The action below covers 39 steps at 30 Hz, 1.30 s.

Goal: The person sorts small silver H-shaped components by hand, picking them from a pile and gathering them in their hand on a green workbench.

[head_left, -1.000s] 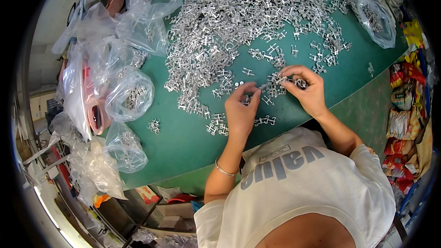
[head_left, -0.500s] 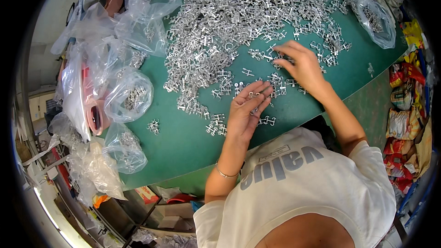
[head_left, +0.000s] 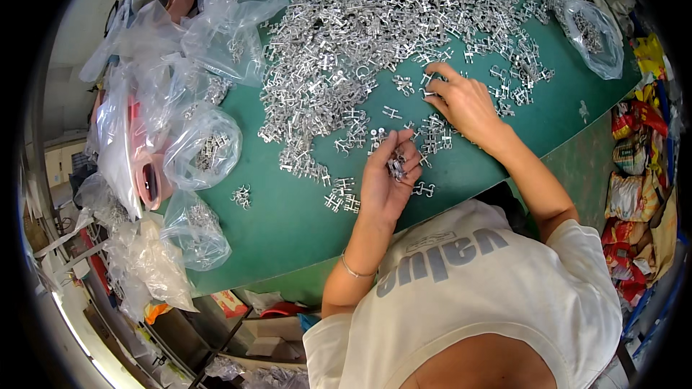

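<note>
While the left hand (head_left: 386,180) cups a small bunch of metal clips (head_left: 396,166) over the green worktop (head_left: 288,223), the open right hand (head_left: 465,104) reaches into the clip pile (head_left: 375,21), probably picking; next needs a clean pinch of one piece.

A single head-worn fisheye looks steeply down, close over the person's shoulders, onto the green counter (head_left: 288,223).
</note>
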Available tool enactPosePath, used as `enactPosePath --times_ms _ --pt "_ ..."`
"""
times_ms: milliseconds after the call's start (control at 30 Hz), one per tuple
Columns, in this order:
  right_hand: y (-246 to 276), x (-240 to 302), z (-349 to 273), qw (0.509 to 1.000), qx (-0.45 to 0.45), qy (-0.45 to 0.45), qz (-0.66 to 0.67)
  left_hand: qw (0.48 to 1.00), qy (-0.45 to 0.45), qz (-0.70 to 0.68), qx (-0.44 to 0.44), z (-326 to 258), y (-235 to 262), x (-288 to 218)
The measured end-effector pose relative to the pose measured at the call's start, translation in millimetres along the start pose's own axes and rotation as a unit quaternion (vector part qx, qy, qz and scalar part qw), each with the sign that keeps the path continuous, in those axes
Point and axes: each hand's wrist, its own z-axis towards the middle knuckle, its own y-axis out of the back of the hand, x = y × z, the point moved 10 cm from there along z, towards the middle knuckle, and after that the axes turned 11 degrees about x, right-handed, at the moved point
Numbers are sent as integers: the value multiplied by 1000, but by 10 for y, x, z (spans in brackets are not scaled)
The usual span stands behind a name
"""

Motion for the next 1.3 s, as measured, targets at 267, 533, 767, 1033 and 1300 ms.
enactPosePath --times_ms 267,533,767,1033,1300 --pt "74 -485 -120 884 25 -88 459 996 1 61 -66 -78 42 -17" --pt "-574 -111 -311 548 216 -149 794 988 -7 135 -71 -48 -45 -32" --pt "-479 -14 -397 750 155 -144 626 985 7 127 -119 -14 -161 22" --pt "160 13 84 984 -78 -30 154 989 23 135 -62 -75 37 79" --pt "-136 -288 175 929 25 -46 368 978 5 177 -108 -132 -16 18"
